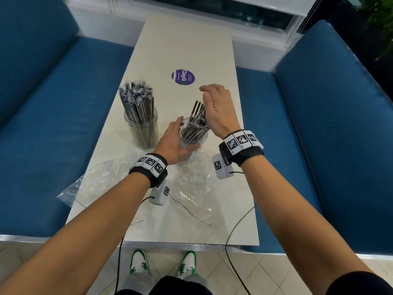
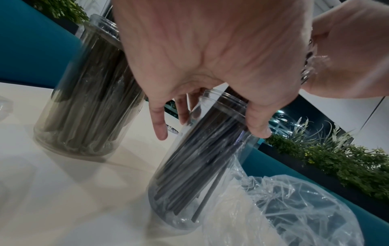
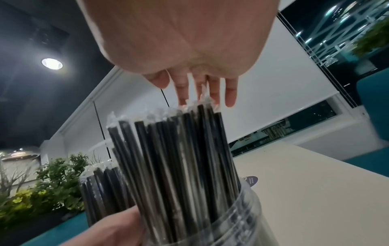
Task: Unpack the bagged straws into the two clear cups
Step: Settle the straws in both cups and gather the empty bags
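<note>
Two clear cups stand on the white table (image 1: 187, 39). The left cup (image 1: 141, 133) is packed with black wrapped straws (image 1: 136, 99). My left hand (image 1: 180, 137) grips the right cup (image 1: 194, 141) near its rim, thumb on one side and fingers on the other. This cup (image 2: 202, 166) leans, and its straws (image 2: 189, 174) slant inside it. My right hand (image 1: 212, 103) hovers flat over those straws (image 3: 179, 158), its straight fingertips (image 3: 210, 96) touching their tops. The left wrist view shows my left hand (image 2: 210, 131) around the cup's threaded rim.
An empty clear plastic bag (image 1: 100, 182) lies crumpled near the table's left front edge, and another (image 1: 193, 188) lies under my wrists. A purple round sticker (image 1: 183, 77) sits mid-table. Blue bench seats (image 1: 53, 124) flank the table on both sides. Sensor cables trail off the front edge.
</note>
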Motion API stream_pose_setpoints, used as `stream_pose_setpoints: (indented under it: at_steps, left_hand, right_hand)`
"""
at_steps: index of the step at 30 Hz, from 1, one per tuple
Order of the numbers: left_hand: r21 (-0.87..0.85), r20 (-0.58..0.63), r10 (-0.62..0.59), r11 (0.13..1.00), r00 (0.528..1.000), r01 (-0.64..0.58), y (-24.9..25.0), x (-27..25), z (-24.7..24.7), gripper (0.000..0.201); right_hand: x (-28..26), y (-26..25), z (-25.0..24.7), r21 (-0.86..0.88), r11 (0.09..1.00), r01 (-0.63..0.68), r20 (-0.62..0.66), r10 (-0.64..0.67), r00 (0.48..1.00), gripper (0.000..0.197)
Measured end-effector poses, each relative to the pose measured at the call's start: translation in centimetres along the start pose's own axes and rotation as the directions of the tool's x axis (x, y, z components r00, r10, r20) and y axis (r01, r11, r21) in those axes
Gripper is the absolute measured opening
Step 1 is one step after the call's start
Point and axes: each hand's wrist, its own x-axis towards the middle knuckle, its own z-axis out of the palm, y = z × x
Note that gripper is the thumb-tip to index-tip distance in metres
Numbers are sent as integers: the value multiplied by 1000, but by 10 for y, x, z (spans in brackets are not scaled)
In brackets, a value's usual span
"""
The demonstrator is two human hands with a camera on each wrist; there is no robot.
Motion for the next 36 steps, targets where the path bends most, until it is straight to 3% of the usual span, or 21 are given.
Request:
stream_pose_setpoints:
  at_steps: [4, 8, 12, 15, 20, 23, 28, 32, 36]
  left_hand:
    - [1, 8, 2, 1000, 1000, -2, -1, 1, 0, 120]
    - [6, 20, -23, 1000, 1000, 23, 0, 2, -1, 115]
    - [-20, 14, -16, 1000, 1000, 17, -5, 2, 0, 104]
    - [1, 2, 9, 1000, 1000, -9, -4, 2, -1, 95]
    - [-30, 13, 22, 999, 1000, -21, -3, 0, -3, 115]
    - [-23, 13, 21, 1000, 1000, -21, -4, -2, -3, 119]
    - [-14, 15, -10, 1000, 1000, 10, -2, 0, -2, 107]
    - [-14, 0, 4, 1000, 1000, -4, -2, 3, -3, 109]
    - [-10, -7, 13, 1000, 1000, -13, -1, 4, -4, 112]
  right_hand:
    - [1, -6, 3, 43, 998, -43, 247, 31, 969, 54]
    - [-5, -13, -1, 60, 998, 13, 329, -32, 944, 57]
    - [-14, -7, 3, -71, 969, 237, 443, -182, 878, 68]
    - [-21, -4, 18, -120, 960, 255, 347, -200, 916, 39]
    - [-18, 0, 22, -34, 998, 49, 73, -47, 996, 19]
    - [-20, 1, 23, -43, 998, 42, 154, -35, 987, 25]
    - [-19, 4, 6, -11, 995, 98, 249, -92, 964, 67]
    - [-20, 4, -12, 72, 993, 91, 193, -104, 976, 52]
    - [-9, 4, -21, 241, 971, 8, 9, -11, 1000, 33]
